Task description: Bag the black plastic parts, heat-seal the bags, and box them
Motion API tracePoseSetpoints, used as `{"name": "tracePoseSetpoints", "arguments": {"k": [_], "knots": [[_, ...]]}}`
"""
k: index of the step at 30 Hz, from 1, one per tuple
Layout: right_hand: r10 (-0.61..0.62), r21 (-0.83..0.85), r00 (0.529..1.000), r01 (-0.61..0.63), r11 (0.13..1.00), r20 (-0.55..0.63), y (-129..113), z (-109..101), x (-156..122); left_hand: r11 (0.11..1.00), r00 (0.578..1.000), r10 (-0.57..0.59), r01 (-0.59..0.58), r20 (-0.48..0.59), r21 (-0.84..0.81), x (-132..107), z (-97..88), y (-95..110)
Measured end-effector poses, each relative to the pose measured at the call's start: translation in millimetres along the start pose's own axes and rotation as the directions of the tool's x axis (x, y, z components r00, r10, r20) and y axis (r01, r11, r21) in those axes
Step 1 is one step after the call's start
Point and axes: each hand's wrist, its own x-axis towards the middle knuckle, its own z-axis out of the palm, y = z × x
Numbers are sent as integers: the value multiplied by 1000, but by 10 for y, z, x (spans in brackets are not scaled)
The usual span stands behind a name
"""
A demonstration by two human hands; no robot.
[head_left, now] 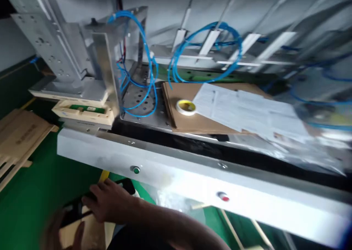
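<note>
My right hand [110,202] reaches left under the front of a grey machine, its fingers curled over a long black object [72,209] that lies above the green floor. A yellow part [104,175] shows just behind the hand. My left hand [59,229] is at the bottom left, smeared by motion, beside a tan cardboard piece [92,235]. Its fingers cannot be made out.
The machine's white front panel [176,173] carries a green button [135,170] and a red button [224,197]. On top lie a cardboard sheet [189,123], a tape roll [186,107], papers [247,110] and blue hoses [143,70]. Wooden pallets [16,140] sit at the left.
</note>
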Motion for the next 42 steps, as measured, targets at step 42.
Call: {"name": "tracePoseSetpoints", "arguments": {"k": [42], "knots": [[656, -27, 442, -840, 541, -612, 309, -263, -2670, 631, 695, 718, -629, 35, -454, 2175, 1600, 2100]]}}
